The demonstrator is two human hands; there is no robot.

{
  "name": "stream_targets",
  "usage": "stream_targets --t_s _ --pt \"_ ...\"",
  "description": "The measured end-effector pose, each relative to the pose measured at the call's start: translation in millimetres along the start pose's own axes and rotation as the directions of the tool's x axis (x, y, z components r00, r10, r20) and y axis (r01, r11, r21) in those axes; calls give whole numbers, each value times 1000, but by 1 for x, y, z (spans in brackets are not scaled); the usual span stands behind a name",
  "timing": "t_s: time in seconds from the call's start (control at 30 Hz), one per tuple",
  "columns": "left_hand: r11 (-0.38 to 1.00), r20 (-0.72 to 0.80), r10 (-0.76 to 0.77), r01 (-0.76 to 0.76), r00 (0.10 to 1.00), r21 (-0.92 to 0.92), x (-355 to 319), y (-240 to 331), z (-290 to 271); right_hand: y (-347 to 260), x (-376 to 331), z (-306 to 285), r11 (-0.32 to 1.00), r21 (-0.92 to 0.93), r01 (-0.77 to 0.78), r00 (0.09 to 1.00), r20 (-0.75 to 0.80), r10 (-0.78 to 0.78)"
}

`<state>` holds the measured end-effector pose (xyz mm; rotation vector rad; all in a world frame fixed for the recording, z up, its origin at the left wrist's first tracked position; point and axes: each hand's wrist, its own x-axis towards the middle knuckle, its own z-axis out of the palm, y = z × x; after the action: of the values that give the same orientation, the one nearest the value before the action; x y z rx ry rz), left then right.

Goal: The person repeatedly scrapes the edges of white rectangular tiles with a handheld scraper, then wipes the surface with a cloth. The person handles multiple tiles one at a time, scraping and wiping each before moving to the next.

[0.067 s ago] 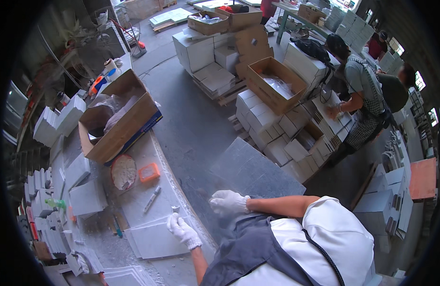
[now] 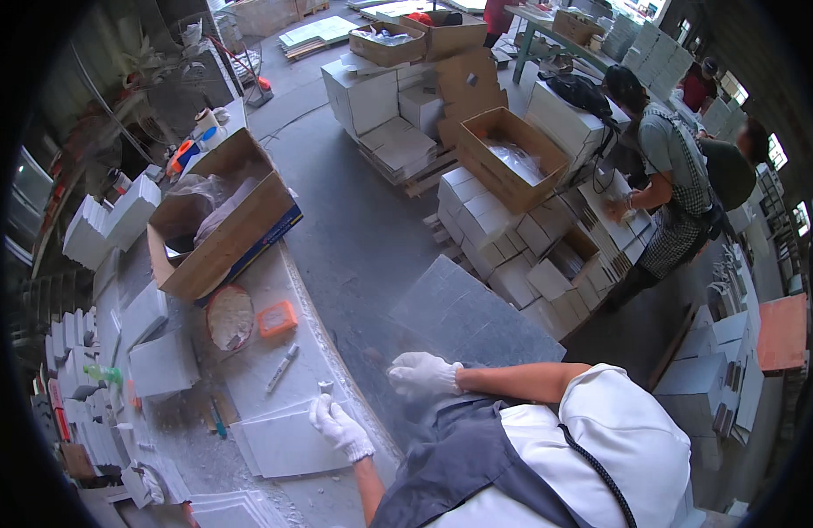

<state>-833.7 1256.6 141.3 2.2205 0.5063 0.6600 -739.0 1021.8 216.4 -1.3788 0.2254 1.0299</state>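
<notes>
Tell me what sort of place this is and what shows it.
Probably a stone or tile workshop: flat white slabs lie on a dusty workbench, pale blocks are stacked on a wooden pallet, and a co-worker wears a checked apron.

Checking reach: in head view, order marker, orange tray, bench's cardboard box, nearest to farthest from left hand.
1. Marker: ahead and left of the left hand.
2. Orange tray: just past the marker.
3. Cardboard box: beyond the tray, farther up-left.

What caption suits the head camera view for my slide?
Gloved left hand over pale slabs on a workbench, gloved right hand past its edge, marker pen and open cardboard box nearby.
</notes>
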Motion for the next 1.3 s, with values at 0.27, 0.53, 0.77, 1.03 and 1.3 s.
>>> stream_targets --t_s 0.27,0.53,0.77,1.03,1.3 --pt "1000 -48 -19 19 999 10 -17 6 -6 6 8 6 999 -35 3 998 59 -1" --pt "930 -242 -339 285 909 -234 -15 -35 -39 10 13 17 999 13 -44 992 117 42" --pt "975 -513 -187 223 838 8 23 -152 -134 11 10 18 1000 -2 12 981 195 -12" --pt "975 -372 -158 204 915 87 18 -207 -130 21 10 18 995 102 -6 974 226 -18" --pt "976 -145 -213 203 966 -81 -6 -132 -93 18 16 25 999 -36 -38 971 236 46"
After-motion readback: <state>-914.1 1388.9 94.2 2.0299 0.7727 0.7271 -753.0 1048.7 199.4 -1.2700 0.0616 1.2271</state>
